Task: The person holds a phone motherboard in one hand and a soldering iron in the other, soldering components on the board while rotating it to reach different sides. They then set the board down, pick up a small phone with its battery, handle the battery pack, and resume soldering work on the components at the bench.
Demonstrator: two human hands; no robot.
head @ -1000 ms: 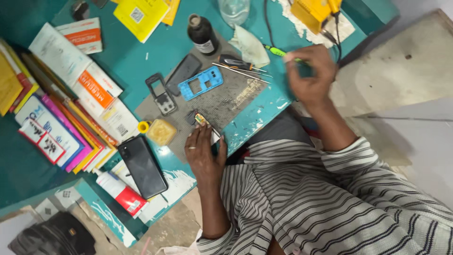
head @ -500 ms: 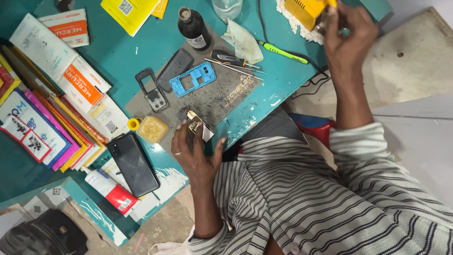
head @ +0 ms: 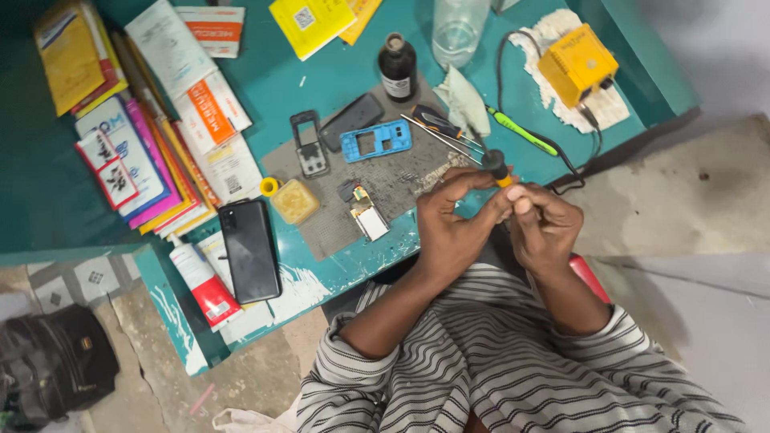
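Note:
My left hand [head: 455, 218] and my right hand [head: 547, 223] meet just past the front edge of the teal table [head: 361, 265]. Together they hold a soldering iron [head: 496, 166] with a black and yellow handle; both hands pinch it. Its black cord runs back to a yellow box [head: 576, 64] at the far right. Left of my hands, a small phone circuit board [head: 367, 215] lies on the grey work mat [head: 337, 228]. A blue phone frame [head: 375, 142], a grey keypad front [head: 309, 144] and a black back cover [head: 351, 120] lie farther back on the mat.
A green screwdriver [head: 521, 132] and tweezers [head: 439, 135] lie behind my hands. A dark bottle [head: 397, 68] and a clear glass [head: 457, 32] stand at the back. A black smartphone [head: 250, 248], a yellow flux tin [head: 295, 200], a red-white tube [head: 204, 277] and stacked booklets [head: 152, 160] are left.
My right hand came back from the yellow box with the soldering iron. My left hand left the circuit board and moved right to join it.

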